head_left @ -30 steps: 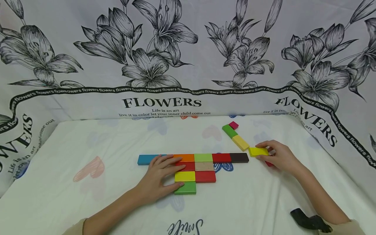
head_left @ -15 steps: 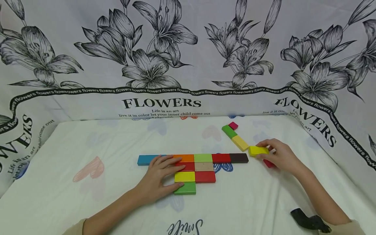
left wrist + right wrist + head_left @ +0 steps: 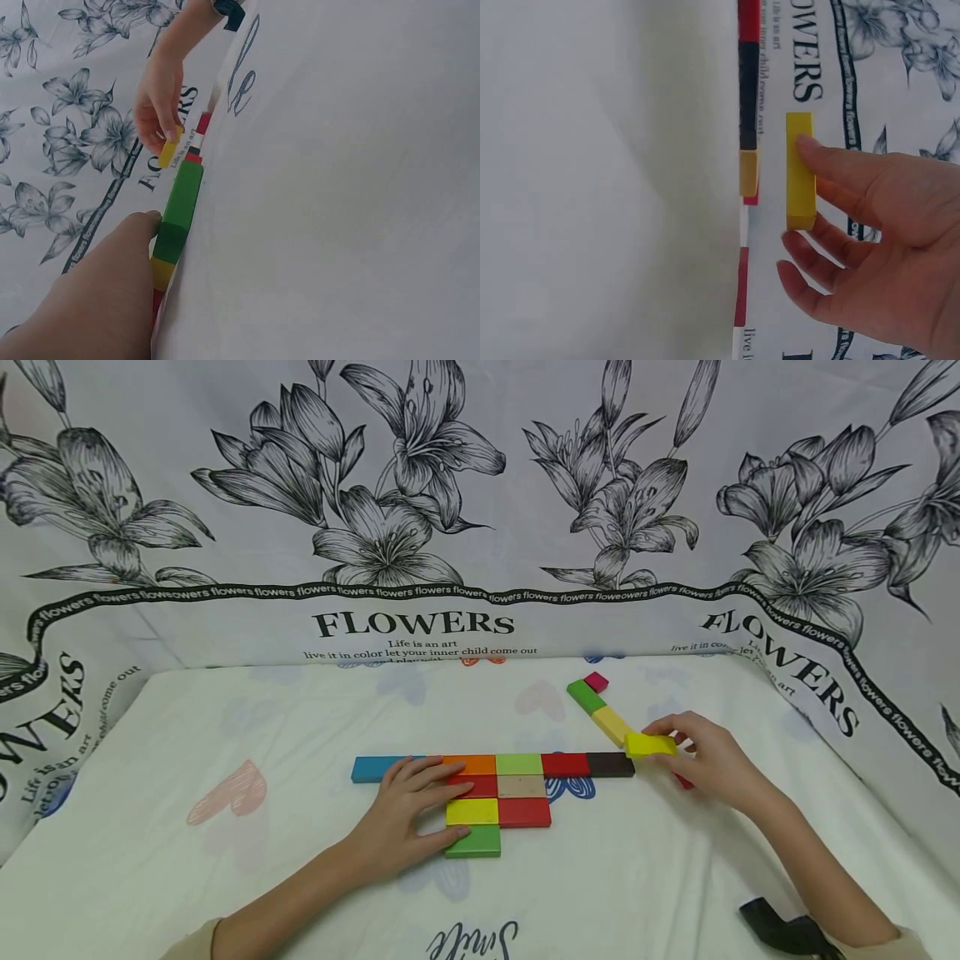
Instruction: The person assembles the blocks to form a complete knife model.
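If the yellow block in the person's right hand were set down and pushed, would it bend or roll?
The yellow block looks stiff, with straight edges. It is probably light: the right hand pinches it by the fingertips. Flat faces suggest it would slide rather than roll.

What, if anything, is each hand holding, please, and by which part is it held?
The right hand pinches a yellow block by its opposite long sides. The left hand rests on the laid blocks, gripping none.

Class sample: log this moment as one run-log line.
left grip: rests on abutting blocks | right grip: pinches yellow block above sheet | magenta block: on sheet
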